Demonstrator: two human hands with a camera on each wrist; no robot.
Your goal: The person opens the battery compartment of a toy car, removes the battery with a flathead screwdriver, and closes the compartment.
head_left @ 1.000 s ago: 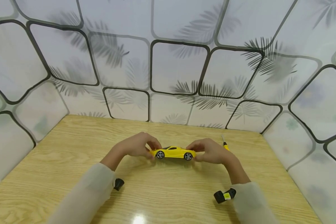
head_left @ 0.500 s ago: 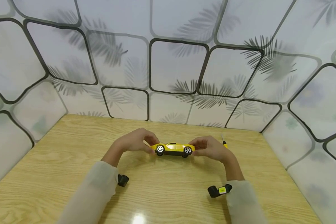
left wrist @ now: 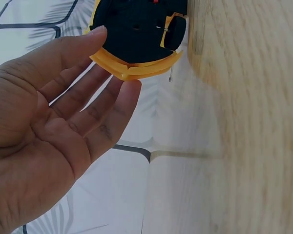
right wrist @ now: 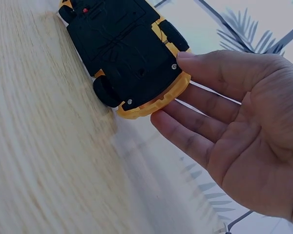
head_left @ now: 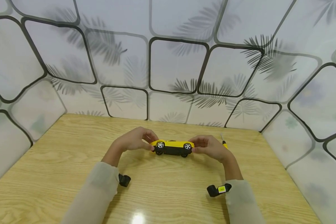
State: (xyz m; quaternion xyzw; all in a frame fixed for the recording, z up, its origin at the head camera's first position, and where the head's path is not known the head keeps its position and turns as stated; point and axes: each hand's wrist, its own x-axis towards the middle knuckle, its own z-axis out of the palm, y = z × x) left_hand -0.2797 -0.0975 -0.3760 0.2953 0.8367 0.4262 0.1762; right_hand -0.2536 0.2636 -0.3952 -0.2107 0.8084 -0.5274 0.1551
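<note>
Between my hands in the head view is a yellow toy car, tipped so its black underside faces me. My left hand pinches one end of it, and my right hand pinches the other. In the left wrist view the thumb of my left hand presses the black base while the fingers lie behind the yellow bumper. The right wrist view has my right hand in a similar hold, thumb near a wheel. Small screws show on the underside there.
A screwdriver with a yellow and black handle lies on the wooden table, just beyond my right hand. Patterned wall covering closes off the back and both sides. Black wrist cameras stick out from my sleeves.
The toy car has rolled from side-on to showing its black underside, held at both ends throughout. Both hands have risen slightly in the head view.
</note>
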